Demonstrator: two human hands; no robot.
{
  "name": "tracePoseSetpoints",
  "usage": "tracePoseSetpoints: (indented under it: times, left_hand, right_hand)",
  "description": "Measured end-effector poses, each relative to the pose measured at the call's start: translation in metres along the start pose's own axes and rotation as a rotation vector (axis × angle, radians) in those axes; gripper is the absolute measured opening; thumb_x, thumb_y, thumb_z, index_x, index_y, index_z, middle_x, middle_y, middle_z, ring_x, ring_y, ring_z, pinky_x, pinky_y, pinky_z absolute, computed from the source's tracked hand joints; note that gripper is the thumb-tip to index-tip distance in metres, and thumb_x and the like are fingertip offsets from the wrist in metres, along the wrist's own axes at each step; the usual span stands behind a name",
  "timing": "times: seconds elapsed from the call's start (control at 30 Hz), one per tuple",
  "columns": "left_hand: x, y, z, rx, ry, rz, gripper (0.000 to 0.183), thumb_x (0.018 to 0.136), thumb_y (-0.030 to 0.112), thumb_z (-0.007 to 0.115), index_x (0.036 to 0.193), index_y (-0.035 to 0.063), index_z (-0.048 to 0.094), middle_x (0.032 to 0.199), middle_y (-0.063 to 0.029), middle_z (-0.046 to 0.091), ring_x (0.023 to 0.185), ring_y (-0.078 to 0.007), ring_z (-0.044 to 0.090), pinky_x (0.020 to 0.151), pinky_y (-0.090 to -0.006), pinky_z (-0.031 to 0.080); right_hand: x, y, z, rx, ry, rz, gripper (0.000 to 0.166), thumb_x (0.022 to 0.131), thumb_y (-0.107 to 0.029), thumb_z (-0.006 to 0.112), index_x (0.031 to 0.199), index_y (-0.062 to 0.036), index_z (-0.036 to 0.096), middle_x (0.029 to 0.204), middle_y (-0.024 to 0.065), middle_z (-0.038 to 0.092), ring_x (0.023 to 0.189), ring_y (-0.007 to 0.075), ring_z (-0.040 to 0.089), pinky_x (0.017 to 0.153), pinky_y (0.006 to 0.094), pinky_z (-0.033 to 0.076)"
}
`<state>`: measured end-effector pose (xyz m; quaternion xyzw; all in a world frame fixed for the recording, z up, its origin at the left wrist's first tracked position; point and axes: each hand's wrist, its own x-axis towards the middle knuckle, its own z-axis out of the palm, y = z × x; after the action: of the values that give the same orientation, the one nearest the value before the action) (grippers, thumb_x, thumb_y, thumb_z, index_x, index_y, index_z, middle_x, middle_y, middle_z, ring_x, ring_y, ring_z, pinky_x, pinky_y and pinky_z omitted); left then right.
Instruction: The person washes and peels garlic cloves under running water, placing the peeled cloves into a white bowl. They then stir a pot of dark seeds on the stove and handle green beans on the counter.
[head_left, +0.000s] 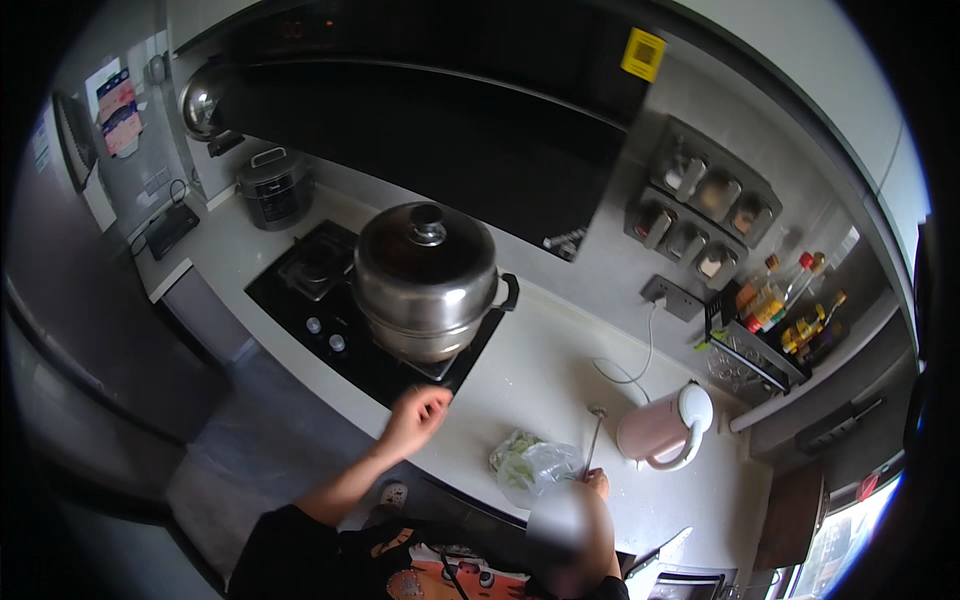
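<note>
My left hand (418, 421) is loosely curled over the front edge of the gas hob, with nothing visible in it. Right of it, my right hand (598, 481) grips the handle end of a long metal spoon (592, 442), whose small round head points towards the wall. Beside that hand, a clear plastic bag (551, 465) with green leafy vegetables (517, 459) lies on the white counter (525, 367). A blurred patch covers part of my right forearm. On the hob (292, 315) stands a large lidded stainless steel steamer pot (424, 292).
A pink electric kettle (656, 427) with a white cord stands right of the spoon. Sauce bottles fill a black rack (757, 349) by the wall, below seasoning boxes (705, 195). A range hood (427, 135) overhangs the hob. A rice cooker (276, 191) sits at the far left.
</note>
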<state>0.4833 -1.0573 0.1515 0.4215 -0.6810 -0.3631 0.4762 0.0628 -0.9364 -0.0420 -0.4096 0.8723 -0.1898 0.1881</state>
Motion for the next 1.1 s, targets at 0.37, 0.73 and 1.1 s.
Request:
tracePoseSetpoints:
  times: [0.37,0.73,1.1]
  left_hand:
    - [0.249,0.044,-0.141,0.781,0.002,0.376,0.048,0.083,0.031,0.064,0.119,0.0012,0.053,0.127,-0.0166,0.052,0.111,-0.0316,0.054,0.095,-0.0402,0.044]
    - [0.314,0.044,-0.104,1.006,-0.136,0.248,0.047,0.070,0.035,0.071,0.101,0.0006,0.062,0.104,-0.0184,0.063,0.099,-0.0280,0.062,0.086,-0.0373,0.050]
    - [0.323,0.045,-0.166,0.745,0.116,0.365,0.044,0.076,0.038,0.062,0.110,0.0100,0.060,0.115,-0.0121,0.060,0.106,-0.0308,0.056,0.091,-0.0419,0.045]
  right_hand:
    - [-0.021,-0.037,-0.060,0.057,0.436,-0.092,0.009,0.089,-0.008,0.045,0.085,-0.0025,0.051,0.078,0.0163,0.057,0.071,0.0304,0.056,0.066,0.0407,0.044]
    - [-0.119,-0.199,-0.150,0.404,0.241,-0.178,0.020,0.089,-0.009,0.052,0.098,-0.0022,0.068,0.056,0.0027,0.048,0.050,0.0088,0.041,0.049,0.0279,0.033]
    - [-0.137,-0.315,-0.182,0.467,0.069,-0.282,0.021,0.092,-0.010,0.049,0.098,-0.0007,0.066,0.056,-0.0026,0.046,0.051,0.0057,0.042,0.047,0.0232,0.034]
